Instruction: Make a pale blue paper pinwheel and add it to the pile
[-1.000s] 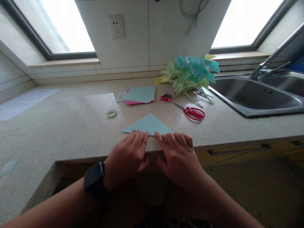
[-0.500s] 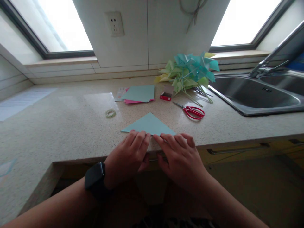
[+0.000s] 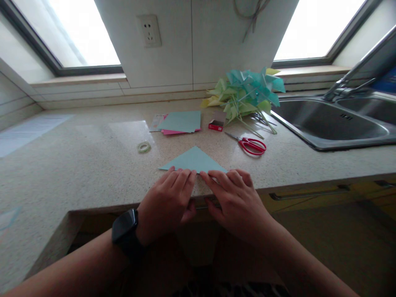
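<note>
A light blue sheet of paper (image 3: 194, 159), folded into a triangle, lies on the counter near its front edge with the point facing away from me. My left hand (image 3: 171, 192) presses its fingertips along the left part of the folded edge. Along the right part lie the fingertips of my right hand (image 3: 233, 194). Both hands are open, palms down, thumbs apart from the fingers and below the counter's edge. The forefingers nearly meet at the middle of the fold. A dark watch (image 3: 125, 227) is on my left wrist.
Beyond the triangle are a roll of tape (image 3: 144, 147), stacked coloured paper (image 3: 181, 121), a small red box (image 3: 215, 125) and red-handled scissors (image 3: 251, 145). Paper pinwheels (image 3: 247, 93) are heaped at the back, left of the steel sink (image 3: 321, 146). A printed sheet (image 3: 31, 130) lies far left.
My hands have shifted very slightly away from me along with the paper triangle, fingertips still on the fold. Nothing else has moved.
</note>
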Motion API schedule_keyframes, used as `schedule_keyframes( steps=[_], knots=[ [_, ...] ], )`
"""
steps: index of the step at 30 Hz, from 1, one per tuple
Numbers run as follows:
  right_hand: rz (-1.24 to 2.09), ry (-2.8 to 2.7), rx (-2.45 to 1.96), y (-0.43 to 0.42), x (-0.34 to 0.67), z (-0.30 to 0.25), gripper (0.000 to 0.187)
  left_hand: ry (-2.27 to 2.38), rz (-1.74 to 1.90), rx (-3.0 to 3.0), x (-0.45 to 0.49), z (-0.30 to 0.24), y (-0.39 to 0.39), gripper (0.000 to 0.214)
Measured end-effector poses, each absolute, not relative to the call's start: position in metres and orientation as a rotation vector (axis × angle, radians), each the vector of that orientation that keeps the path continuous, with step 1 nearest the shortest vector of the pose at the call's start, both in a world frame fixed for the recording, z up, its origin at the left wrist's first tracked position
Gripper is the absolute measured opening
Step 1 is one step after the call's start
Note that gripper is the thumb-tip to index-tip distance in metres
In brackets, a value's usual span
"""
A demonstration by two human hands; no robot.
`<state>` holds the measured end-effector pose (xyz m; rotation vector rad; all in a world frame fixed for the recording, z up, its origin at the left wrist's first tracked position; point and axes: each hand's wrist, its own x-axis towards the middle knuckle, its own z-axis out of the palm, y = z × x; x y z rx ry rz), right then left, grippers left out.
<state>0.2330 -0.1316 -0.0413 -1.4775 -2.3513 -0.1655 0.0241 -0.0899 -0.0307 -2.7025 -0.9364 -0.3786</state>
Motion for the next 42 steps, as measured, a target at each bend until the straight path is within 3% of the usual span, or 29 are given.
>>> schedule_keyframes(
  steps=[31,42],
  knots=[
    [-0.259,-2.355,-1.552,-0.122,0.220,-0.030,0.068,-0.932,-0.195,-2.811,0.027,-0.025,-0.083,0.069],
    [-0.226,-2.357,-1.593,-0.125,0.217,-0.030,0.075,-1.068,-0.310,-2.839,0.025,-0.022,-0.083,0.074]
  ],
)
